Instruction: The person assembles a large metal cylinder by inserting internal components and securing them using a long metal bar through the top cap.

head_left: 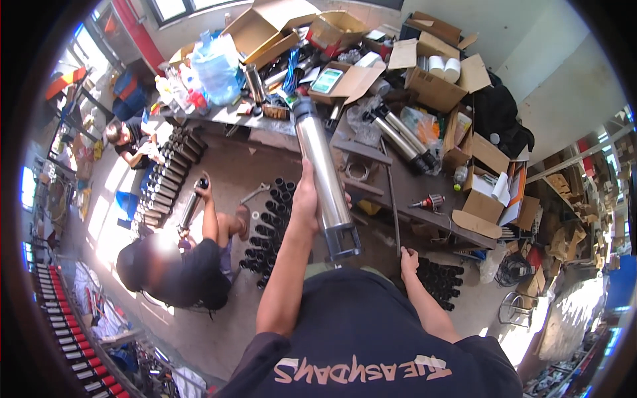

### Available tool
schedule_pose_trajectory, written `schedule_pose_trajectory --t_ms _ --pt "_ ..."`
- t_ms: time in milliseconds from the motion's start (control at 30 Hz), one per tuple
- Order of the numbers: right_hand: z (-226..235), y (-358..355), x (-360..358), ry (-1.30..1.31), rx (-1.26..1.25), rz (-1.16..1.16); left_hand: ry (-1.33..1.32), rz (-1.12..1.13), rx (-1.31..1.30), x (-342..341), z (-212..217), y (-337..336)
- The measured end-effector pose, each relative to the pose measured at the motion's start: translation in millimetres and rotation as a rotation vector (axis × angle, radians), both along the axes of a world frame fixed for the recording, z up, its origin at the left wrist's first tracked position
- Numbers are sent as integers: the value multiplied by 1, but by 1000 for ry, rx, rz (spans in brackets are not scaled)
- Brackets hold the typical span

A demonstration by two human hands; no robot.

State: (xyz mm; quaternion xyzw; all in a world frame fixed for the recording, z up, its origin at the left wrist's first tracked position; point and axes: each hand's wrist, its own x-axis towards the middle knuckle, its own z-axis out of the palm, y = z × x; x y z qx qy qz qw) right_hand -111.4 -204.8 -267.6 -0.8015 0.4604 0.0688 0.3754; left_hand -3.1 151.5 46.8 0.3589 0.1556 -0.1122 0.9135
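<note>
My left hand point(305, 202) is wrapped around a long shiny steel cylinder point(324, 169) with black end pieces, held tilted in front of my chest. Its lower black end has an open, cage-like shape; the upper end reaches over the workbench edge. Off to the right, the fingers of my right hand point(409, 263) close on the near end of a long thin metal rod point(393, 199), which runs away toward the bench. A square metal fixture with a round hole point(358, 171) sits between the cylinder and the rod.
The cluttered workbench point(458, 229) carries two similar cylinders point(401, 139), open cardboard boxes point(441, 79) and a blue-tinted water jug point(215, 66). Black tubular parts point(269, 225) stand on the floor. A co-worker point(179, 265) crouches at left holding a cylinder; another person point(136, 142) sits beyond.
</note>
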Motion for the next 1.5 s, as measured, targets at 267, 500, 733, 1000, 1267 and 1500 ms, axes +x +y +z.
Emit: schedule_pose_trajectory --t_ms 267,500,733,1000,1267,1500 --pt "-13 -41 -74 65 -74 -14 -399 -106 -482 -1 30 -8" --pt "-40 -54 -87 3 -20 -27 -374 -88 -262 6 35 -4" --pt "-40 -21 -79 -25 54 86 -261 -190 -439 17 9 -2" --pt "-12 -6 -86 59 46 195 -330 -179 -645 16 -10 -26" --pt "-40 -31 -117 246 21 182 -249 -118 -326 15 24 -10" --pt "-25 -18 -108 270 29 215 -140 33 261 2 56 -1"
